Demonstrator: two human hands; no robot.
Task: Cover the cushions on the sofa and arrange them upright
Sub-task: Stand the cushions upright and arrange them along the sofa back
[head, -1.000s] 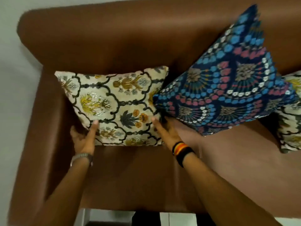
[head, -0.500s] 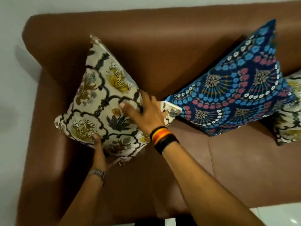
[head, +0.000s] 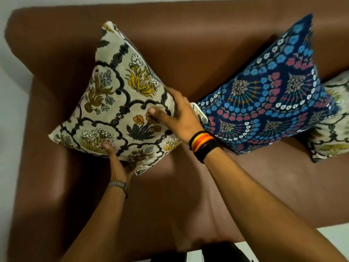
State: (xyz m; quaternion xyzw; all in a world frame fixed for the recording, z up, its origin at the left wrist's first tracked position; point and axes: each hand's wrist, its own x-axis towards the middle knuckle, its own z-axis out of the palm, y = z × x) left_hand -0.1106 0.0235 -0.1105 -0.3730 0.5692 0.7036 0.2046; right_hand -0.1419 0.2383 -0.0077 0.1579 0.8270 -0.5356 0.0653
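Left hand (head: 118,163) under near corner of floral cushion (head: 120,95), thumb on face, fingers grasping. Right hand (head: 178,118) grips right edge. Cushion tilted on corner, left on sofa (head: 188,44).

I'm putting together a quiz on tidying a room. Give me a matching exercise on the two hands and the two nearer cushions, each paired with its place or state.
Column one:
1 cream cushion
2 blue cushion
3 left hand
4 right hand

Column two:
A grips the cream cushion's right edge
B tilted on a corner beside the armrest
C holds the cream cushion's bottom corner
D leans on the backrest, right of both hands

Pairs: 1-B, 2-D, 3-C, 4-A
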